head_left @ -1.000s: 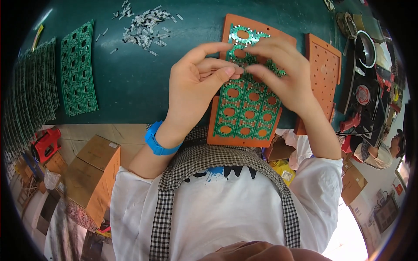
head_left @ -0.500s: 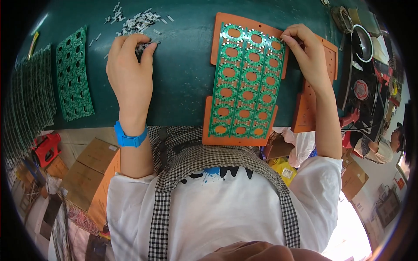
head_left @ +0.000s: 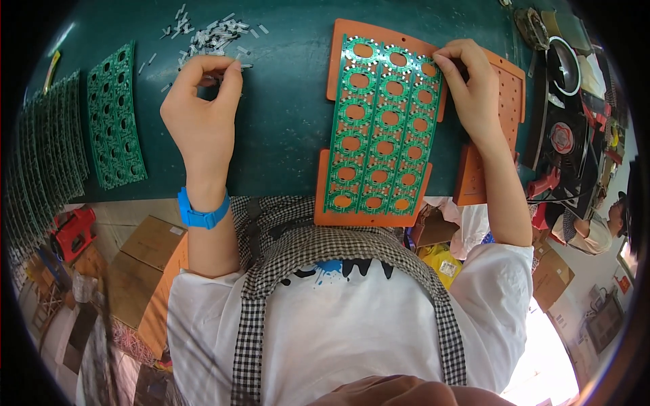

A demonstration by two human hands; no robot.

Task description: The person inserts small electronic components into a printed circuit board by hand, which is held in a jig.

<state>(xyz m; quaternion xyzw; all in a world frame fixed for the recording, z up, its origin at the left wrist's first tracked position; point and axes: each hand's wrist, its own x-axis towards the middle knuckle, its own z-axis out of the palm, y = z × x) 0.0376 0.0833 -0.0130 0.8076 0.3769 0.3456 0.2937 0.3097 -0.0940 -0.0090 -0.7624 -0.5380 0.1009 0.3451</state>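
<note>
A green panel of circuit boards (head_left: 367,125), with rows of round cut-outs and small parts round them, lies on an orange fixture plate (head_left: 334,64). Thumb and forefinger of my right hand (head_left: 474,91) meet at the panel's far right corner. Whatever they pinch is too small to make out. Over to the left, my left hand (head_left: 200,111) has its thumb and forefinger pinched together beside a loose pile of small clear parts with dark ends (head_left: 218,35). A tiny dark-and-clear piece shows at those fingertips; whether it is held or lies on the table, I cannot tell.
Another green panel (head_left: 116,115) lies at left, beside a row of many stacked panels (head_left: 47,145). A second orange plate (head_left: 511,88) sits partly behind my right forearm. Tools and a black-and-red round item (head_left: 562,137) crowd the right edge. Another person (head_left: 589,233) is farther right.
My left hand has drawn back slightly from the pile, its fingertips now pinched more closely. The right hand has shifted only a little at the panel's corner.
</note>
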